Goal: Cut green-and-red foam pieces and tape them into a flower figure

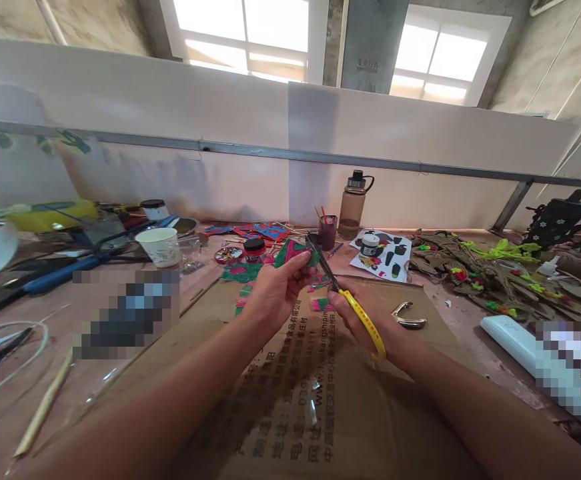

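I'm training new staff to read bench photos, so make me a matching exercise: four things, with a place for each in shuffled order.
1. Scissors
2. Green-and-pink piece
3. Water bottle
4. Paper cup

A. Near the white wall
B. In the right hand
C. Left of the cardboard
D. In the left hand

Pairs: 1-B, 2-D, 3-A, 4-C

Green is banded with magenta on the small painted piece (290, 252). On the scissors (347, 299), the handle is coloured bright yellow and marked with small lettering. The near brown cardboard (380, 427) is printed with dark characters. At far centre, flat pieces (267, 231) are patterned red and blue; at far right, a white sheet (404, 260) is blotched with black and green.
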A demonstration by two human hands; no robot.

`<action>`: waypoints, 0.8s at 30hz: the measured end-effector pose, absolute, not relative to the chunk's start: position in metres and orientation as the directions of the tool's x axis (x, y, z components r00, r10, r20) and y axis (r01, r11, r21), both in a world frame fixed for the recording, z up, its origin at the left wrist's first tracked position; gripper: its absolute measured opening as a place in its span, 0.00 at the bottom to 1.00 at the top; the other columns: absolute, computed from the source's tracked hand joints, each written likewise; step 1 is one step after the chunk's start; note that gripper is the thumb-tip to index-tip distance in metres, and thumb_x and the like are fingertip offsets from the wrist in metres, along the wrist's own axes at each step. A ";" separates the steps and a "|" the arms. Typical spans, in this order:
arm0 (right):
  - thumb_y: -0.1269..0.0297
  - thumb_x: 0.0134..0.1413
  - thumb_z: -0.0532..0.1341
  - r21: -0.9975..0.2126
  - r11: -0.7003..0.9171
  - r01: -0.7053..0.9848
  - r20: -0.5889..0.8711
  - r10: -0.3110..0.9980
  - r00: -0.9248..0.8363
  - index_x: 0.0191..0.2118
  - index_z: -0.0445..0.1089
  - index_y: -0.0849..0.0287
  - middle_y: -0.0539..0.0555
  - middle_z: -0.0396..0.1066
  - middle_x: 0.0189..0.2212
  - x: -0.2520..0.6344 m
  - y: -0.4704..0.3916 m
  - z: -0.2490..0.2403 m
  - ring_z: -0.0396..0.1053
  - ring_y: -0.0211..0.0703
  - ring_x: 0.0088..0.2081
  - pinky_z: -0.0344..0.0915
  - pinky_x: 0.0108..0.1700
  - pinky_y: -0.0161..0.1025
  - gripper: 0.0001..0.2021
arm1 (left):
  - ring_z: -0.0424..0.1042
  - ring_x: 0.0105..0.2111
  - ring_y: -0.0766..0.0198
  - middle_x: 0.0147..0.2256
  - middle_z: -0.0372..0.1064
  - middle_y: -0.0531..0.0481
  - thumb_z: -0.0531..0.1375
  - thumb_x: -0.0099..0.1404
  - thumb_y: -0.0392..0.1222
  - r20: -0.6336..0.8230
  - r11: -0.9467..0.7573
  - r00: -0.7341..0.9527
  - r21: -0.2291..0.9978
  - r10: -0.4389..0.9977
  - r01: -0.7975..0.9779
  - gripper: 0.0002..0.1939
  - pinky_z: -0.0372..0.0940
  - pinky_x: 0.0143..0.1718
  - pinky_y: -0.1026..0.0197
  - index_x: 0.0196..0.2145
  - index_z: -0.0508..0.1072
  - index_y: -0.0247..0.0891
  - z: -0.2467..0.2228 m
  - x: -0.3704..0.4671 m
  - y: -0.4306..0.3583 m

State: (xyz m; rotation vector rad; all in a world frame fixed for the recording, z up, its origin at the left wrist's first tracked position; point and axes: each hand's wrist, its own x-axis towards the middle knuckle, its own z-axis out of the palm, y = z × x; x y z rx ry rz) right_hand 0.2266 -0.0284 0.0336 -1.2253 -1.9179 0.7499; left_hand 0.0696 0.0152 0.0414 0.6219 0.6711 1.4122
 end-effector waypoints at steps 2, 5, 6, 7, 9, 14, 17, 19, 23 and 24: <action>0.50 0.61 0.53 -0.781 0.375 0.500 0.260 0.923 -0.285 0.38 0.67 0.60 0.55 0.71 0.33 0.227 -0.027 0.032 0.66 0.44 0.32 0.62 0.36 0.40 0.17 | 0.71 0.20 0.69 0.20 0.72 0.51 0.69 0.52 0.30 -0.037 0.056 0.042 0.742 0.998 -0.669 0.06 0.69 0.24 0.69 0.22 0.75 0.31 0.041 0.069 0.017; 0.51 0.61 0.52 -0.763 0.404 0.505 0.284 0.911 -0.300 0.36 0.67 0.60 0.56 0.72 0.32 0.228 -0.025 0.031 0.67 0.45 0.33 0.62 0.38 0.41 0.16 | 0.70 0.19 0.70 0.21 0.72 0.52 0.72 0.48 0.31 -0.007 0.027 0.032 0.745 0.999 -0.666 0.08 0.68 0.23 0.69 0.23 0.75 0.32 0.041 0.067 0.019; 0.52 0.61 0.52 -0.753 0.417 0.509 0.295 0.905 -0.306 0.35 0.67 0.59 0.56 0.72 0.32 0.228 -0.025 0.031 0.67 0.45 0.34 0.63 0.39 0.41 0.16 | 0.70 0.19 0.70 0.21 0.72 0.53 0.72 0.47 0.31 0.000 0.020 0.030 0.749 1.000 -0.662 0.09 0.68 0.23 0.69 0.23 0.75 0.32 0.041 0.067 0.020; 0.52 0.61 0.52 -0.746 0.426 0.513 0.301 0.902 -0.311 0.35 0.67 0.59 0.56 0.73 0.32 0.228 -0.024 0.030 0.67 0.46 0.34 0.63 0.40 0.41 0.15 | 0.70 0.19 0.70 0.21 0.72 0.53 0.72 0.46 0.31 0.004 0.017 0.030 0.755 1.000 -0.655 0.10 0.68 0.23 0.68 0.23 0.75 0.32 0.041 0.066 0.021; 0.52 0.62 0.52 -0.734 0.433 0.523 0.306 0.898 -0.316 0.35 0.68 0.59 0.56 0.73 0.33 0.228 -0.024 0.031 0.67 0.46 0.35 0.63 0.42 0.42 0.16 | 0.70 0.19 0.70 0.21 0.72 0.53 0.73 0.46 0.31 0.007 0.017 0.035 0.770 0.999 -0.638 0.10 0.67 0.23 0.68 0.24 0.74 0.32 0.041 0.065 0.022; 0.50 0.62 0.51 -0.729 0.417 0.543 0.267 0.903 -0.336 0.36 0.69 0.61 0.56 0.72 0.33 0.229 -0.025 0.031 0.64 0.44 0.33 0.61 0.38 0.41 0.20 | 0.70 0.19 0.69 0.21 0.72 0.52 0.74 0.45 0.33 0.025 -0.013 0.012 0.796 1.000 -0.606 0.12 0.66 0.23 0.68 0.25 0.74 0.32 0.042 0.063 0.024; 0.52 0.63 0.52 -0.723 0.415 0.552 0.265 0.905 -0.333 0.34 0.68 0.60 0.54 0.71 0.31 0.230 -0.024 0.030 0.63 0.42 0.31 0.59 0.36 0.40 0.17 | 0.70 0.20 0.69 0.21 0.72 0.51 0.74 0.45 0.35 0.023 -0.008 0.019 0.819 1.000 -0.573 0.13 0.64 0.22 0.68 0.24 0.73 0.32 0.043 0.063 0.023; 0.55 0.63 0.52 -0.717 0.432 0.547 0.287 0.898 -0.334 0.34 0.68 0.59 0.54 0.71 0.31 0.230 -0.023 0.029 0.65 0.43 0.32 0.60 0.37 0.40 0.14 | 0.69 0.19 0.69 0.21 0.72 0.51 0.75 0.44 0.36 0.028 -0.004 0.035 0.833 0.999 -0.553 0.14 0.61 0.21 0.68 0.23 0.73 0.33 0.043 0.063 0.023; 0.59 0.62 0.51 -0.706 0.457 0.540 0.307 0.886 -0.348 0.35 0.68 0.57 0.54 0.71 0.32 0.231 -0.022 0.031 0.65 0.44 0.33 0.63 0.38 0.42 0.12 | 0.68 0.19 0.70 0.21 0.71 0.52 0.75 0.42 0.37 0.042 0.002 0.072 0.846 0.997 -0.533 0.15 0.61 0.21 0.68 0.23 0.73 0.33 0.044 0.063 0.021; 0.59 0.62 0.51 -0.704 0.461 0.541 0.309 0.884 -0.351 0.35 0.68 0.56 0.54 0.71 0.31 0.231 -0.021 0.031 0.65 0.44 0.33 0.63 0.38 0.42 0.12 | 0.68 0.19 0.70 0.21 0.71 0.52 0.75 0.42 0.37 0.039 0.007 0.077 0.850 0.996 -0.527 0.15 0.61 0.21 0.68 0.23 0.73 0.32 0.044 0.063 0.020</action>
